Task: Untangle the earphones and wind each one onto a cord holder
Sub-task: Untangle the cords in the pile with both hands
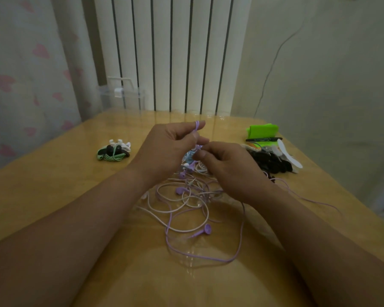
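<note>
Both hands are raised over the worktop (53,185), close together, fingertips nearly touching. The left hand (171,147) has the purple earphone cord (196,125) looped round its index fingertip, thumb pressed on the cord just below the loop; the right hand (228,169) has curled fingers pinching the same cord just beside the left thumb.

The cord drops from the pinch into the tangle (186,200), which lies on the worktop under and between the wrists; the tangle is purple and pale pink/white cords crossing each other, cannot tell how many sets. One purple earbud (207,229) lies at the near side of the tangle, more buds sit further in below the hands. A long purple loop (208,259) reaches toward the person; a thin purple strand (308,199) trails off right past the right wrist.

Left of the hands, well apart: a wound bundle (113,154) of green cord with black parts, and a white wound set (122,143) touching it behind. Right of the hands: a dark pile (273,162), cannot tell what the pieces are; a white flat cord holder (288,156) lies against it. Behind those is a bright green object (262,130) with a black pen (264,139) across its front.

At the back left is a clear plastic box (122,96); a white radiator (175,52) stands behind the worktop; a curtain with pink hearts (20,85) is on the left.
</note>
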